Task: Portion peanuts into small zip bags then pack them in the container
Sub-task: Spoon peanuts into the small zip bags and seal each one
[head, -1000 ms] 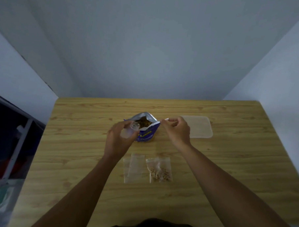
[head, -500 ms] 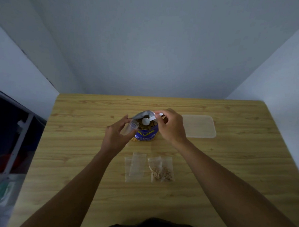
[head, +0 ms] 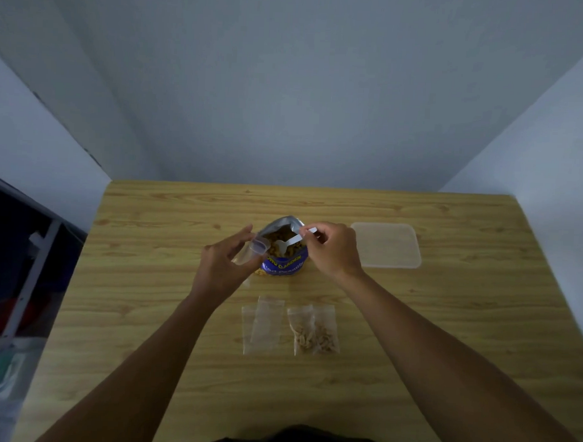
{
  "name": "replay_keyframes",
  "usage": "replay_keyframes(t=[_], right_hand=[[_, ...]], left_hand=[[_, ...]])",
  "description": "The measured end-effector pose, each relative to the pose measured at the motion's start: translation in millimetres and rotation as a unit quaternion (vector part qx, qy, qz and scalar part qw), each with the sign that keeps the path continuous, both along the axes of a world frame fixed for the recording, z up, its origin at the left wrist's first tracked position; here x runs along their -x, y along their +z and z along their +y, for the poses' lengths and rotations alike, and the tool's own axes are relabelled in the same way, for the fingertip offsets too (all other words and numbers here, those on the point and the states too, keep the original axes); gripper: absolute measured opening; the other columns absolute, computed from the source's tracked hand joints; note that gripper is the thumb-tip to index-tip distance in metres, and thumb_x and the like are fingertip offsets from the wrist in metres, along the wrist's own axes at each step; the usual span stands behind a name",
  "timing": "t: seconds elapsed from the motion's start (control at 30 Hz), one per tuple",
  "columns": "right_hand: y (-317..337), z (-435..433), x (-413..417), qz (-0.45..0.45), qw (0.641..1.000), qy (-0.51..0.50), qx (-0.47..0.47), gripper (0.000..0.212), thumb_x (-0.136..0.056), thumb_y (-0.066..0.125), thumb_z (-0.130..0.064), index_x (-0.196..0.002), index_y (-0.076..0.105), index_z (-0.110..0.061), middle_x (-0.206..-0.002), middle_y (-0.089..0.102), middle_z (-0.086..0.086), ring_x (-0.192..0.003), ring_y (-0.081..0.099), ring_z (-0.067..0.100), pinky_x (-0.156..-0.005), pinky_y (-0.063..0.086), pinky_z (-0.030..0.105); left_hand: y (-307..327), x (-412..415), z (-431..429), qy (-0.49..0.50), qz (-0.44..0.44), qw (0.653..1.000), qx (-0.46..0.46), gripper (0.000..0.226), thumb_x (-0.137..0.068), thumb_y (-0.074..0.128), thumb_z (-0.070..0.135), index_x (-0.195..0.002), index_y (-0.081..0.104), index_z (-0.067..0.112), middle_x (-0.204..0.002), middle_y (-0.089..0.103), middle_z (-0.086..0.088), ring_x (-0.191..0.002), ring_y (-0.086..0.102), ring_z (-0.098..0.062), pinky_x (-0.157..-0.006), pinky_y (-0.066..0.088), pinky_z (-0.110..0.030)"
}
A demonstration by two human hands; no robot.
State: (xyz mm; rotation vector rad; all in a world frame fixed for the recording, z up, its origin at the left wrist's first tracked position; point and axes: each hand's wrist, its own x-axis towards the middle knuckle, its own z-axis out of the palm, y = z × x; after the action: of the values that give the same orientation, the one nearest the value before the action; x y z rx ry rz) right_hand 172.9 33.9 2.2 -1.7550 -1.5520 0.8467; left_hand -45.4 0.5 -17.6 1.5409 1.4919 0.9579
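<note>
Right hand pinches the white scoop, bowl down in the peanut pouch. Left hand grips a small zip bag, mouth open, touching the pouch. Lift level, tip slowly over the mouth (container waits to the right).

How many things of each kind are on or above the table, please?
Empty zip bags: 2
Filled zip bags: 2
Held zip bag, left hand: 1
Peanut bag: 1
White scoop: 1
Clear container: 1
Total: 8
</note>
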Motion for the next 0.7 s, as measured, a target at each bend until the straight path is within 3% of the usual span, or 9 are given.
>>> replay_keyframes(t=[0.13, 0.37, 0.53, 0.7], right_hand=[[-3.9, -3.2, 3.3, 0.034, 0.999, 0.000, 0.039, 0.014, -0.094, 0.070, -0.025, -0.098, 0.080, -0.016, -0.056, 0.069, -0.005, -0.052, 0.069, 0.009, -0.054, 0.055, 0.024], [-1.8, -3.1, 1.1, 0.079, 0.994, -0.047, 0.059, 0.013, -0.093, 0.070, -0.026, -0.082, 0.078, -0.024, -0.049, 0.066, -0.002, -0.049, 0.066, 0.011, -0.059, 0.057, 0.030], [-4.3, -2.7, 6.8, 0.110, 0.989, -0.054, 0.087, 0.015, -0.092, 0.071, -0.027, -0.080, 0.078, -0.021, -0.053, 0.070, 0.002, -0.052, 0.069, 0.015, -0.066, 0.062, 0.042], [-1.1, 0.5, 1.5, 0.148, 0.980, -0.096, 0.096, 0.022, -0.093, 0.070, -0.024, -0.075, 0.076, -0.012, -0.052, 0.068, 0.008, -0.049, 0.062, 0.017, -0.064, 0.060, 0.045]], left_hand=[[-0.3, -1.1, -1.4, 0.000, 0.018, 1.000, -0.008, 0.043, -0.078, 0.082, 0.026, -0.118, 0.070, 0.023, -0.140, 0.057, 0.004, -0.123, 0.057, -0.001, -0.102, 0.048, -0.019], [-3.0, 1.2, -0.8, 0.015, 0.009, 1.000, 0.006, 0.061, -0.077, 0.083, 0.026, -0.131, 0.062, 0.010, -0.135, 0.061, 0.003, -0.118, 0.061, -0.002, -0.097, 0.049, -0.016], [-0.9, -0.2, -1.9, 0.020, 0.000, 1.000, -0.003, 0.065, -0.077, 0.083, 0.022, -0.135, 0.058, 0.006, -0.127, 0.064, 0.005, -0.111, 0.063, 0.002, -0.092, 0.051, -0.013], [0.6, 2.1, -1.0, 0.015, 0.005, 1.000, -0.002, 0.060, -0.078, 0.082, 0.026, -0.132, 0.062, 0.011, -0.136, 0.060, 0.002, -0.111, 0.064, -0.001, -0.089, 0.051, -0.010]])
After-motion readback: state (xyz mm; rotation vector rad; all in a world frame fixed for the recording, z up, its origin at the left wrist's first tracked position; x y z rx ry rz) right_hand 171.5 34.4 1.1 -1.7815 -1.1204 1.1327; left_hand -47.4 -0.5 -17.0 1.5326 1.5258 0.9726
